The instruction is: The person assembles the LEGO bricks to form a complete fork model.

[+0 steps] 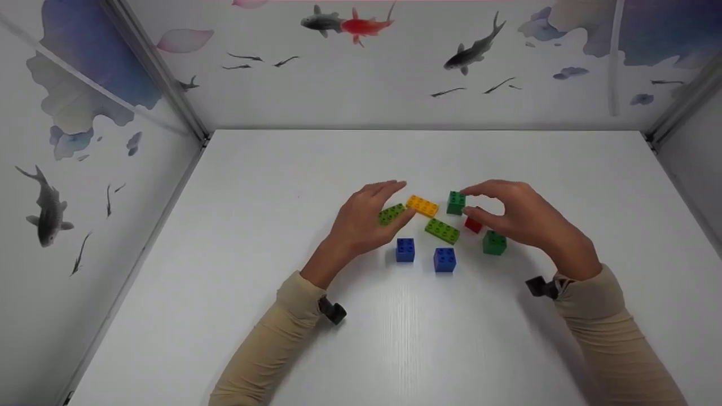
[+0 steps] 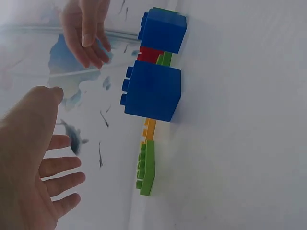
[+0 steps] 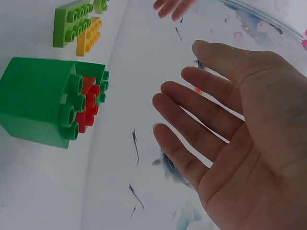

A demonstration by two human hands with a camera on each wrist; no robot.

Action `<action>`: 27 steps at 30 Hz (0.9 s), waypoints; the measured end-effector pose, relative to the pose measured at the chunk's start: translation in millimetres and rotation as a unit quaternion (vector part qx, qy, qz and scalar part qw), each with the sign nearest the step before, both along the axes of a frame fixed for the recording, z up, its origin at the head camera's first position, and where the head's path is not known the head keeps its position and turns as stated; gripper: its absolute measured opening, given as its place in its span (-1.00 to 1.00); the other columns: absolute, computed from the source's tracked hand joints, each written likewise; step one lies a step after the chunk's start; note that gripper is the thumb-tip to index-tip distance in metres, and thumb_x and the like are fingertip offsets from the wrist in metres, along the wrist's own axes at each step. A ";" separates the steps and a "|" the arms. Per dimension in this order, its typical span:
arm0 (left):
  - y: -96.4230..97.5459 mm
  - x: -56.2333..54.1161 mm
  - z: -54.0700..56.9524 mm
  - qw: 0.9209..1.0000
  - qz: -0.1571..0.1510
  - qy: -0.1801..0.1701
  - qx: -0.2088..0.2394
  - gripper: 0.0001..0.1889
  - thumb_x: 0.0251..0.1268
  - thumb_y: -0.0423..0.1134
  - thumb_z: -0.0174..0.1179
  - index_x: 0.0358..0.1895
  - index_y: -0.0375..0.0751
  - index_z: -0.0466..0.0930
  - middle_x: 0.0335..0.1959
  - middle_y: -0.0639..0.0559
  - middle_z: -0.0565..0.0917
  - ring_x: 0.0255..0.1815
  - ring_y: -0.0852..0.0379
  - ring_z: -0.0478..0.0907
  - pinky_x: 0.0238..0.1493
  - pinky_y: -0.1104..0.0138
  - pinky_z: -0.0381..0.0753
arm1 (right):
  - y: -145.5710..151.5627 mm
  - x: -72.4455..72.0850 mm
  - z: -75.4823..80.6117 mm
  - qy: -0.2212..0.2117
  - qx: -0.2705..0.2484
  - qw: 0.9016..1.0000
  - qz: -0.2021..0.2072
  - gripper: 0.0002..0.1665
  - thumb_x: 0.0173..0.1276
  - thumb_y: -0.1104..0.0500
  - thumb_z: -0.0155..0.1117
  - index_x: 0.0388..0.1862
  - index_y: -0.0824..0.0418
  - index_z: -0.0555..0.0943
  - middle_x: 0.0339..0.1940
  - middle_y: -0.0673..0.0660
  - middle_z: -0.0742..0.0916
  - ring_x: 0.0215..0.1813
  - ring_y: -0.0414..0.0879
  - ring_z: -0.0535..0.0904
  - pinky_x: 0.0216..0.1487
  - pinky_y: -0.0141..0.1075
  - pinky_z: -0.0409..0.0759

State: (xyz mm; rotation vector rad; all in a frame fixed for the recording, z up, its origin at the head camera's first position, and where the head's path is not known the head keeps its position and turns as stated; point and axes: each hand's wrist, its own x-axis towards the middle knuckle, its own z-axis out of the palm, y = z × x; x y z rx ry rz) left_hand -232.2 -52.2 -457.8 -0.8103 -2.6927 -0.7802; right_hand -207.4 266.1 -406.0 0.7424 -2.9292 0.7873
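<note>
On the white counter (image 1: 406,338), locate centrally the yellow brick (image 1: 423,206), grouped with two light-green bricks (image 1: 442,232), the red brick (image 1: 472,226), two dark-green bricks (image 1: 494,243) and, at the near side, two blue bricks (image 1: 405,250). Observe left hand (image 1: 364,220) and right hand (image 1: 522,211) raised at opposite sides, fingers (image 2: 62,166) of both released and loosely extended, apart from the bricks. Beyond, note fish-printed walls (image 1: 389,96).

Dim light, soft shadows, pale glare across the tabletop (image 1: 409,332)
</note>
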 end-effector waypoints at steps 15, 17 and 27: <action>-10.8 6.7 -20.1 0.980 -0.161 -0.092 0.073 -0.57 0.63 0.03 0.26 0.29 -0.19 0.70 0.17 -0.09 0.81 0.07 0.02 0.79 0.17 0.24 0.80 | -31.1 7.5 -7.4 -0.087 0.031 0.993 0.078 -0.58 0.45 0.05 0.56 0.24 0.09 0.80 0.06 0.05 0.88 -0.03 -0.01 0.73 0.10 0.02 0.81; -13.0 3.7 -22.3 0.974 -0.187 -0.106 0.066 -0.56 0.62 0.04 0.27 0.29 -0.21 0.71 0.15 -0.08 0.82 0.05 0.07 0.78 0.16 0.30 0.79 | -33.5 6.8 -11.2 -0.106 0.035 0.990 0.087 -0.58 0.45 0.03 0.56 0.23 0.08 0.80 0.05 0.04 0.88 0.02 0.03 0.75 0.14 0.06 0.80; -19.3 -1.2 -21.0 0.959 -0.227 -0.165 0.045 -0.50 0.47 0.14 0.41 0.25 -0.13 0.75 0.07 0.13 0.82 0.05 0.25 0.74 0.20 0.41 0.73 | -34.9 6.9 -25.0 -0.180 0.059 0.978 0.088 -0.39 0.30 -0.12 0.67 0.25 0.06 0.75 0.06 -0.04 0.85 0.13 -0.02 0.76 0.26 0.04 0.77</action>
